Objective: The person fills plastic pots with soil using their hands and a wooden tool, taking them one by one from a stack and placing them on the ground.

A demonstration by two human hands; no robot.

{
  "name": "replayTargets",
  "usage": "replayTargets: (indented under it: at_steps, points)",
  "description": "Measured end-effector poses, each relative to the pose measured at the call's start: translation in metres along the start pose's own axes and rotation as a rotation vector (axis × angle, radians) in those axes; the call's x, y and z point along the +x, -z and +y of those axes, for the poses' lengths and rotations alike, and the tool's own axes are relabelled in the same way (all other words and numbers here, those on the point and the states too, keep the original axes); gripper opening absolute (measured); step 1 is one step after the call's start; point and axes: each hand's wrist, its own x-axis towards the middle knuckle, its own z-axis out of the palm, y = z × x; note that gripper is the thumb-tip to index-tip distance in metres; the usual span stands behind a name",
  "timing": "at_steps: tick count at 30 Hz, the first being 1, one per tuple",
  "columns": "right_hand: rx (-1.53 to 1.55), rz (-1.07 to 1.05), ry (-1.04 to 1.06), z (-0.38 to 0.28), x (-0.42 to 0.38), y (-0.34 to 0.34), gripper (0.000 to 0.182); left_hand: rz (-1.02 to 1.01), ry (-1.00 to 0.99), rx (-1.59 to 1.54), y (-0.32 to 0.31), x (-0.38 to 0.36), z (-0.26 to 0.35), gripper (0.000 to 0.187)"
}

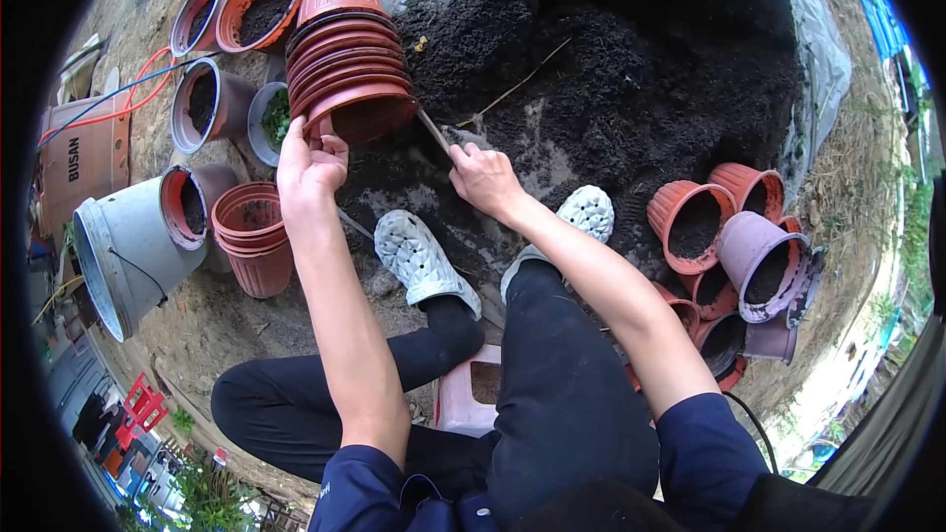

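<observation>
While the left hand (315, 166) sits palm-up at the near rim of the pot stack (350, 54), the right hand (485, 179) is closed round a thin, straight rod (434, 131). Left fingers partly curled at the rim, one finger along its outer side; can't tell how hard they grip. Right fingers folded into a loose fist, rod's far end right beside the stack's mouth.

Stack: reddish-brown round pots, look like plastic, nested tight, so the rims read as a column of ridges. It's tilted over, open mouth toward the person, ribbed base at the far end. Inside of the nearest pot is dark.

Beyond the hands and to the right: a broad heap of black soil (631, 49), crumbly and clumped, on a pale, wrinkled sheet (820, 59). A thin dry stalk (517, 82) lies across the soil.

Left side: pots holding dark soil, a small pot with green leaves (277, 118), a tapered grey bucket (128, 254) tipped on its side with a thin handle, plus a second nested stack (254, 236) of orange-red pots. Behind them, a boxy brown crate (86, 160) marked BUSAN.

Right side: a cluster of orange-red and faded purple pots (754, 256), tilted at mixed angles, some with soil inside.

Below the hands: pale, bumpy-textured clogs (419, 256) and a pale plastic stool (463, 396) between the legs.
</observation>
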Motion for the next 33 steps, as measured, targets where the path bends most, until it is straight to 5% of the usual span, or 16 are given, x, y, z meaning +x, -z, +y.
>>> replayTargets:
  at_steps: [4, 10, 14, 16, 18, 20, 22, 28, 33]
  points:
    - [-0.028, 0.107, -0.251, 0.021, 0.016, 0.023, 0.016, -0.06, -0.002, 0.104, 0.017, -0.008, 0.005, 0.013]
    - [-0.205, 0.201, -0.335, 0.071, 0.015, 0.064, 0.014, -0.068, -0.203, 0.231, 0.041, -0.056, -0.009, 0.014]
    - [-0.189, 0.32, -0.487, 0.091, -0.004, 0.103, 0.016, -0.081, -0.774, 0.369, 0.018, -0.126, -0.073, 0.023]
    - [-0.108, 0.351, -0.607, 0.089, -0.016, 0.125, 0.024, -0.213, -1.012, 0.725, 0.027, -0.134, -0.1, 0.021]
    - [-0.072, 0.448, -0.695, 0.083, -0.03, 0.144, 0.027, -0.1, -1.057, 1.352, 0.028, -0.159, -0.124, 0.017]
    - [-0.063, 0.549, -0.796, 0.087, -0.049, 0.153, 0.029, -0.245, -1.359, 1.563, 0.027, -0.164, -0.15, 0.01]
    - [0.154, 0.638, -0.93, 0.097, -0.068, 0.157, 0.032, -0.366, -1.441, 1.591, 0.035, -0.157, -0.178, 0.013]
    - [0.743, 0.745, -1.076, 0.097, -0.102, 0.158, 0.027, -0.483, -1.337, 1.584, 0.043, -0.141, -0.199, 0.021]
    - [0.811, 0.642, -1.164, 0.079, -0.093, 0.134, 0.026, -0.538, -1.232, 1.437, 0.04, -0.119, -0.189, 0.048]
